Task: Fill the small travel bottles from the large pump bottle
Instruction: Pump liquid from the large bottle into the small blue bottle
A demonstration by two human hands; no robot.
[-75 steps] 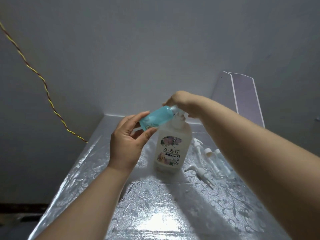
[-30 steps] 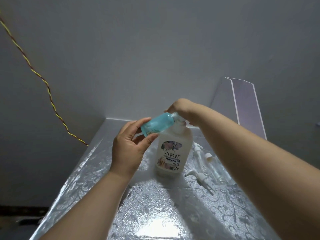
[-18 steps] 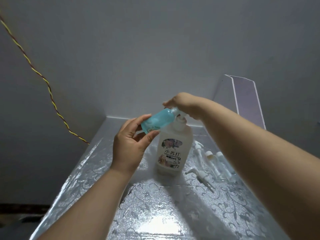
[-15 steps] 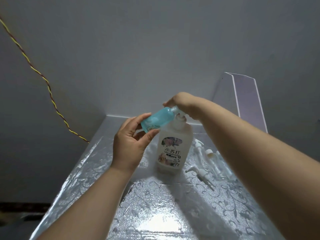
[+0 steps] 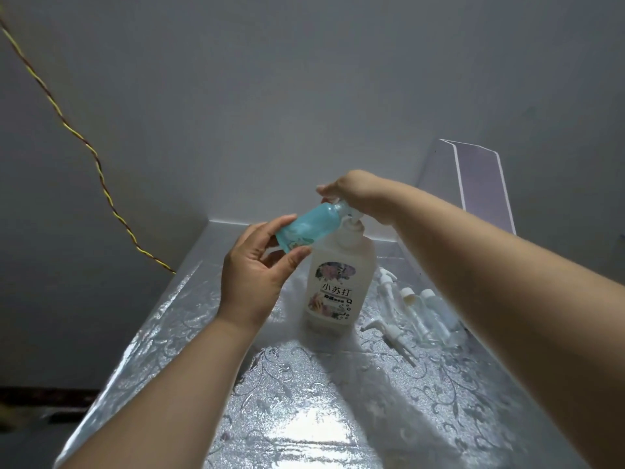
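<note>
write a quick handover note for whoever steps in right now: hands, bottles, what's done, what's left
Left hand pinches the blue travel bottle, tilted, mouth at the spout of the large pump bottle.
Right hand rests on its pump head; the bottle stands on the foil table.
Clear small bottles and loose spray tops lie to its right.
Done: nothing plainly finished; blue bottle's level unclear.
Left: cap it, fill the clear ones.

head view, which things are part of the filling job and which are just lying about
Job: blue bottle, in left hand; pump bottle, under right hand; clear bottles and loose pump top beside it.
Lying about: wire; clear panel.
</note>
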